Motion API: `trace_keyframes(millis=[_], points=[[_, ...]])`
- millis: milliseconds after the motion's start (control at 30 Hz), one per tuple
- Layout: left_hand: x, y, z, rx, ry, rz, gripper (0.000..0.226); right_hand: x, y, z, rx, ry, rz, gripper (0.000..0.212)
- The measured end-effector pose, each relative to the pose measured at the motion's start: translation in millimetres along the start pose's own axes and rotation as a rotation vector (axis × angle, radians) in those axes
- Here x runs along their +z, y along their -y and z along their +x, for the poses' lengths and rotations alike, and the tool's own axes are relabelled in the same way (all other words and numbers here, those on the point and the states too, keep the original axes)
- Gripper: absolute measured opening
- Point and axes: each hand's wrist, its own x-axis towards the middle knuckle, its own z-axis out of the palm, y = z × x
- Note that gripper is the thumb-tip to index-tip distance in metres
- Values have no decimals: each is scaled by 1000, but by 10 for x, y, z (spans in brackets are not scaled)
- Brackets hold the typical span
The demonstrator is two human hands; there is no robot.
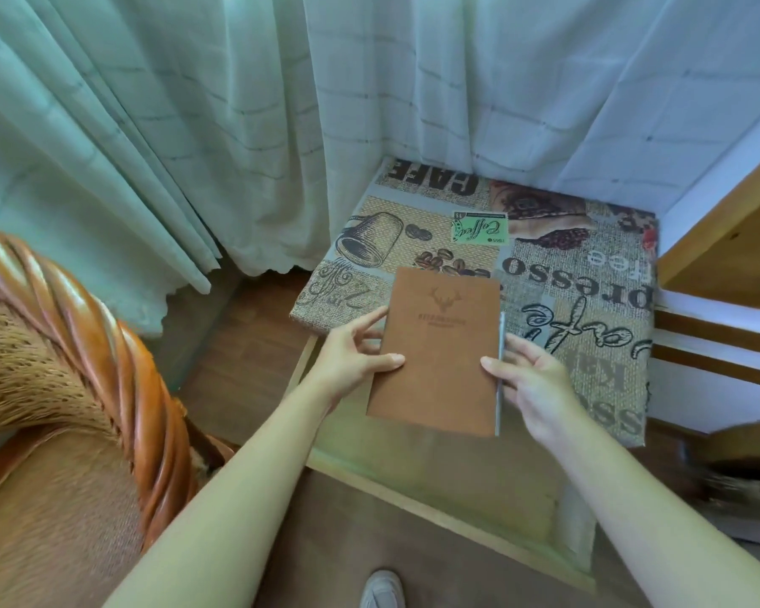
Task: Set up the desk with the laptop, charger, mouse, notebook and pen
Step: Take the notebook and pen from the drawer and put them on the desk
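A brown notebook [439, 348] with a stamped deer emblem is held over the near edge of a small desk [589, 274] covered with a coffee-print cloth. My left hand [352, 355] grips its left edge, thumb on the cover. My right hand [532, 379] holds the right edge together with a slim silver pen [499, 370] that lies along that edge. Laptop, charger and mouse are not in view.
A carved wooden armchair [84, 366] with a woven back stands at the left. Pale curtains [281, 125] hang behind the desk. A wooden bed frame or shelf [729, 239] borders the desk's right side. My shoe [382, 590] shows on the wood floor below.
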Motion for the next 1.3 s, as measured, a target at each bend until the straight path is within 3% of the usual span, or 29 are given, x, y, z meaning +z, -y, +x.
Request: trace_keyframes(millis=[133,233,433,533,733,867,967,1100,1200,1300], points=[[299,-116,486,34,63,83,83,-154,161,339,-82,-104,-49,67],[490,-120,821,75,17,158,85,-211,224,557,-182,-190,-184,72],[714,-1,1118,156,-102,238,80,-245,115,848,-335,-366,-453,52],[715,48,1149,178,-109,279,77,-224,-13,858,-381,-405,-662,53],[745,27,1099,235,-100,385,67,-189,-90,753,-394,-341,-843,58],[833,222,849,354,-50,706,54,-146,-269,542,-558,-295,-1211,59],[785,453,572,435,-29,902,57,-71,-479,372,-722,-188,-1464,55],[623,788,221,547,-16,1127,63,41,-767,227,-767,-47,-1716,61],[540,1085,-73,565,28,1195,64,64,-855,181,-740,-67,-1789,73],[419,1419,-322,587,194,1239,72,89,-883,159,-727,-86,-1822,76]])
